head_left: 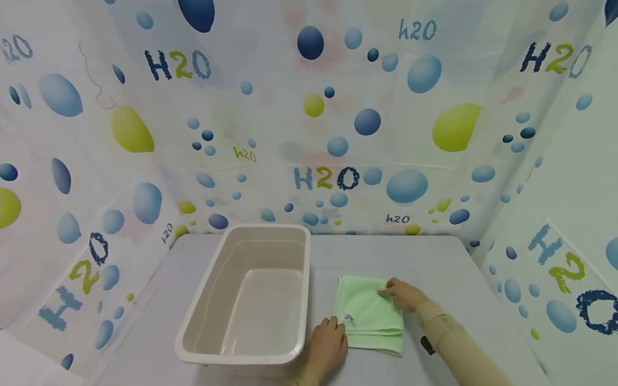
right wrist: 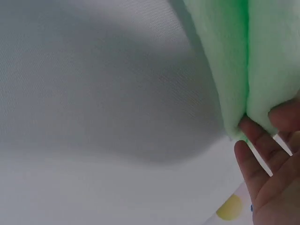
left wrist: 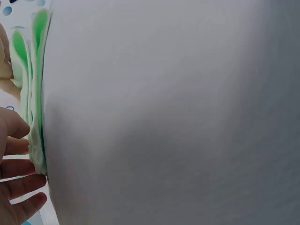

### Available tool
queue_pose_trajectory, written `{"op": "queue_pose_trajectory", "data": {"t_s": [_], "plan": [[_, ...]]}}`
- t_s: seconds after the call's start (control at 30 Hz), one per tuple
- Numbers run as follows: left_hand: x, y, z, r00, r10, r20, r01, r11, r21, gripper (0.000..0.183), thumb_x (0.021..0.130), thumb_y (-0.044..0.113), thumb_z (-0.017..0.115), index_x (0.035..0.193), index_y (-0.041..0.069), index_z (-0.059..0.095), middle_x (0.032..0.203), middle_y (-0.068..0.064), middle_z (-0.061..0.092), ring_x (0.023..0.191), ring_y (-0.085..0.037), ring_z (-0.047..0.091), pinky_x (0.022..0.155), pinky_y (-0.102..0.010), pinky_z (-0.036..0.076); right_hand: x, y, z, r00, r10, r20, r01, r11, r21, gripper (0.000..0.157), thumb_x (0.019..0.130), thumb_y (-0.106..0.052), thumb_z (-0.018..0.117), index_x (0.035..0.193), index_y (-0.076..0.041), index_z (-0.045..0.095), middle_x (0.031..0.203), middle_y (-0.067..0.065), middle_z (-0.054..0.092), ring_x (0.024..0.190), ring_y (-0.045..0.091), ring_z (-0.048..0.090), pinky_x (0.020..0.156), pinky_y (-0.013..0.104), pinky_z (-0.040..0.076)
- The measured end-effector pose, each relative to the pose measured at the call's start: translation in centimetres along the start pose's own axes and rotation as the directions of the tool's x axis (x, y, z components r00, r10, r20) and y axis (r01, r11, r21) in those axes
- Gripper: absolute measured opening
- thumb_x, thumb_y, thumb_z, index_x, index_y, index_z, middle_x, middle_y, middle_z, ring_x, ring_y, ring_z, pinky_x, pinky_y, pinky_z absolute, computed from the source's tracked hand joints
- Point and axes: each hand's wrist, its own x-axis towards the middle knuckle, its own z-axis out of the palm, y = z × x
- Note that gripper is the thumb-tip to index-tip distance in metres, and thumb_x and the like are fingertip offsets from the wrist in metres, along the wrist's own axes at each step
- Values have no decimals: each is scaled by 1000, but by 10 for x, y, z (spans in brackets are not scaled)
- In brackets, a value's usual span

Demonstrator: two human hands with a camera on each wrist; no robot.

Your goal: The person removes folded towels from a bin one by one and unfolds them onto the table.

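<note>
A light green towel (head_left: pixel 369 311), folded into a layered square with a small white tag near its lower left, lies on the table right of the basin. My left hand (head_left: pixel 328 346) is at the towel's lower left side. In the left wrist view its fairly straight fingers (left wrist: pixel 26 185) touch the edge of the folded layers (left wrist: pixel 37 93). At the far right corner, my right hand (head_left: pixel 404 295) pinches the towel's upper layer. The right wrist view shows the thumb (right wrist: pixel 285 116) on that layer and a fingertip tucked into the fold under it.
A beige plastic basin (head_left: pixel 263 311) with nothing in it stands left of the towel, close beside my left hand. A small black object (head_left: pixel 427 346) shows beside the right sleeve. Patterned cloth walls (head_left: pixel 338 123) border the white table (head_left: pixel 434 257) at the back and sides.
</note>
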Motion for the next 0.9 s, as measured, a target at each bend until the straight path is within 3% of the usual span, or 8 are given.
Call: {"op": "queue_pose_trajectory", "data": {"t_s": [0.07,0.2,0.33,0.43,0.53,0.63,0.73,0.9], "plan": [[-3,1,1,1000,11,-20,-12,999,-42,14,68,23,71,72,14,62,68,3,47,61,-10,41,50,-20,31,-2,-4,1,1000,26,-6,-25,999,30,34,94,-9,43,123,-11,62,125,18,52,115,40,51,95,55,42],[-6,-4,6,998,-8,-56,-2,986,-167,21,67,16,71,88,12,70,73,3,52,63,-8,41,52,-16,29,-10,-15,15,991,21,-135,-40,990,-138,37,92,-30,53,124,-13,61,131,15,52,124,43,42,103,59,32],[-9,-14,16,996,-72,-48,50,931,-361,32,68,7,69,100,9,70,83,1,57,71,-9,46,60,-18,37,-13,-37,32,943,-120,-311,-21,909,-417,32,85,-28,64,107,-4,67,119,10,58,121,36,45,104,54,34],[-11,-19,21,996,-84,-23,64,889,-454,36,70,6,70,105,4,66,90,-5,57,78,-14,50,67,-22,43,-13,-55,43,913,-236,-332,20,839,-543,23,84,-16,65,103,-2,67,108,9,58,104,28,54,88,39,49],[-13,-20,23,996,-86,19,85,869,-488,40,71,8,70,110,2,63,94,-8,56,81,-16,51,68,-23,44,-12,-66,53,914,-279,-295,59,810,-583,31,86,-11,62,116,-4,62,106,9,57,91,22,56,69,31,53],[-14,-19,23,990,-114,77,137,859,-492,42,73,10,70,114,3,62,101,-10,54,86,-18,52,72,-26,46,-12,-72,60,915,-276,-295,62,818,-572,39,86,-12,63,125,-8,57,109,7,57,89,21,55,67,30,53],[-13,-20,23,982,-137,130,184,848,-497,45,74,11,70,117,4,60,109,-13,53,94,-22,54,79,-31,49,-13,-75,63,913,-276,-300,64,823,-564,40,85,-12,64,125,-12,57,113,5,57,94,21,55,69,30,54],[-10,-22,23,970,-162,182,235,822,-519,48,73,13,70,118,2,58,112,-15,55,98,-27,55,84,-37,48,-15,-79,67,925,-279,-258,121,860,-497,37,85,-10,64,121,-12,59,117,2,56,102,21,54,78,32,54]]}}
